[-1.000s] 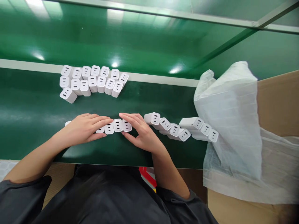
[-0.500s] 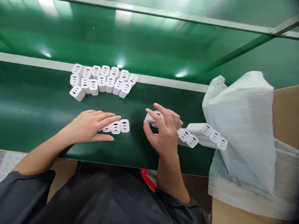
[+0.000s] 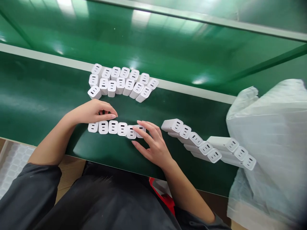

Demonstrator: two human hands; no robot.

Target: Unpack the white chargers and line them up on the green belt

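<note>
Green glossy belt; left hand loose behind charger row; right hand spread, touching it

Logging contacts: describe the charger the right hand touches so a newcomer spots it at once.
On the green belt, find the row of chargers nearest the person. The last charger at its right end lies under the right hand; unlike its neighbours, fingers partly cover its port face.

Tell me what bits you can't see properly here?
1. Head view: the near row's last charger is partly under the fingers of the right hand.
2. The white foam wrap hides what it covers and runs off the right edge.
3. The clear tray, lower left, is cut by the edge and the dark sleeve.
4. The red thing below the green table is mostly behind the right arm.
</note>
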